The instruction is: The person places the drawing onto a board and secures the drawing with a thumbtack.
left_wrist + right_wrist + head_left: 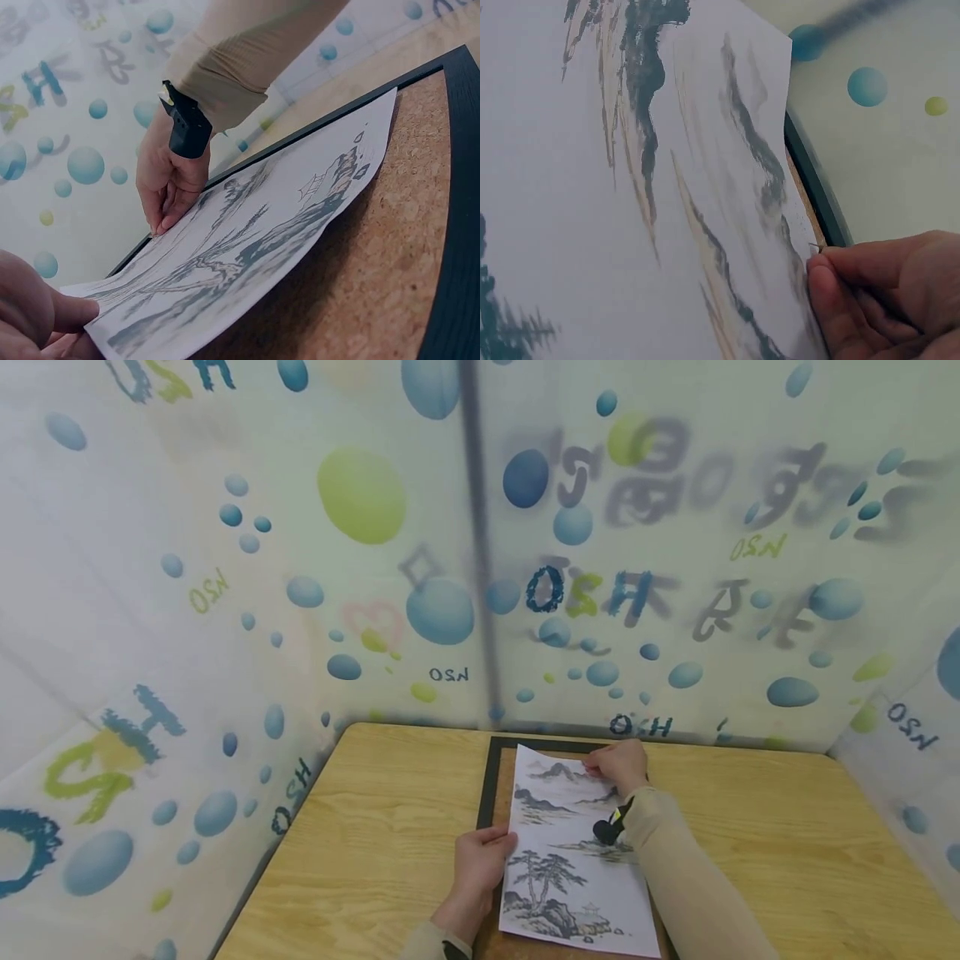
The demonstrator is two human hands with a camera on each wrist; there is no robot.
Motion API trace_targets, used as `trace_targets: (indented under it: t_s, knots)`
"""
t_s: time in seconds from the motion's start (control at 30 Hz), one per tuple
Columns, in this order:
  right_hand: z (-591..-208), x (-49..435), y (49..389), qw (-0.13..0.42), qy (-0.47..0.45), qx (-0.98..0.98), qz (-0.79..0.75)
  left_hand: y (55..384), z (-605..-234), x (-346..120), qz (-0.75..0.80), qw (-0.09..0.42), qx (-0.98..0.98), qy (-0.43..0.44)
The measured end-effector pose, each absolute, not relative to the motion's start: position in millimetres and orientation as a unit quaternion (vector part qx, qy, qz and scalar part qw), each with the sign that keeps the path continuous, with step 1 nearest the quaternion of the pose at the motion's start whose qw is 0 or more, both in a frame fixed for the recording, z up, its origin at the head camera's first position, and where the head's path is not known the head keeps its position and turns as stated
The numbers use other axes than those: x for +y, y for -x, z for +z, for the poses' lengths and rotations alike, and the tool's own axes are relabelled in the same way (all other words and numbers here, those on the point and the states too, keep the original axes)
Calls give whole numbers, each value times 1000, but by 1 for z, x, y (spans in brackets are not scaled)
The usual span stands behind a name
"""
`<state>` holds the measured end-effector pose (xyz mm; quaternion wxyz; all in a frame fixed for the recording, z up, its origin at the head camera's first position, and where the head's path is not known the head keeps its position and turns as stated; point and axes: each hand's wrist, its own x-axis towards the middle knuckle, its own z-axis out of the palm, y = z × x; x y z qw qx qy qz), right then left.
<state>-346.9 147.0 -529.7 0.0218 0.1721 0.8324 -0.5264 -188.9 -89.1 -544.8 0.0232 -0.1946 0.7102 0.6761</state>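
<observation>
A white sheet with an ink landscape painting (566,827) lies slanted over a cork board (397,202) with a black frame (459,157). My left hand (482,862) pinches the sheet's left edge between thumb and fingers, and in the left wrist view the sheet's near long edge stands lifted off the cork. At the sheet's upper right corner is my right hand (621,766). Its thumb and forefinger pinch a small pin (815,245), of which only a thin metal point shows. The rest of the pin is hidden by the fingertips.
The board lies on a light wooden table (390,810), its far end close to the table's back edge. Behind and at the sides hang pale curtains (367,610) printed with blue and green dots. A black wrist camera (606,832) sits over the sheet's right side.
</observation>
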Motion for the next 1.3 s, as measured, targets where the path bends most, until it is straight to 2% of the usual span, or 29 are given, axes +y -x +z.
trace_targets:
  t_s: [0.27,0.77,1.3]
  knots:
    - [-537,150,350,38,-166,786,-594,190,-548,-89,674,20,712,196]
    - [-532,140,347,32,-113,821,-558,188,-545,-90,669,26,714,205]
    - [-539,147,351,33,-118,832,-541,188,-543,-89,679,26,706,201]
